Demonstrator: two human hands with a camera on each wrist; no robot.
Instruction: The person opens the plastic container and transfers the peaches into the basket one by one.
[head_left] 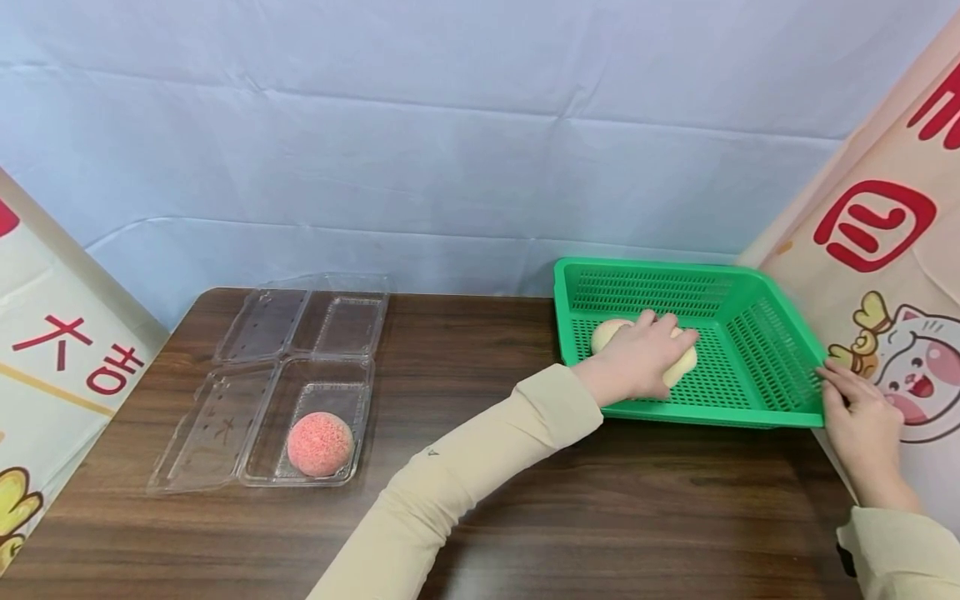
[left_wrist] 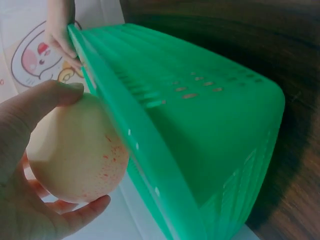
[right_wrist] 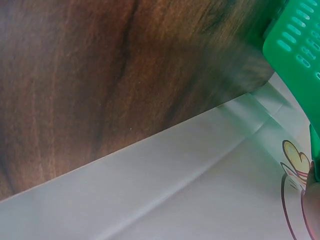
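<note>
My left hand (head_left: 637, 358) reaches into the green plastic basket (head_left: 783, 333) and grips a pale peach (head_left: 681, 367). Seen from the left wrist, thumb and fingers curl round the peach (left_wrist: 80, 150), whose cream skin carries red specks, close to the basket's rim (left_wrist: 135, 135). Another pale round fruit (head_left: 609, 333) lies in the basket, partly covered by this hand. My right hand (head_left: 862, 417) holds the basket's rim at its near right corner; in the right wrist view only a sliver of it shows at the edge.
On the left of the brown wooden table (head_left: 465, 367), a clear plastic clamshell box (head_left: 255, 433) stands with its lid spread open, a pink speckled round fruit (head_left: 320, 444) inside. Behind it is another open clear box (head_left: 341, 321). Cloth walls (head_left: 450, 167) enclose the table.
</note>
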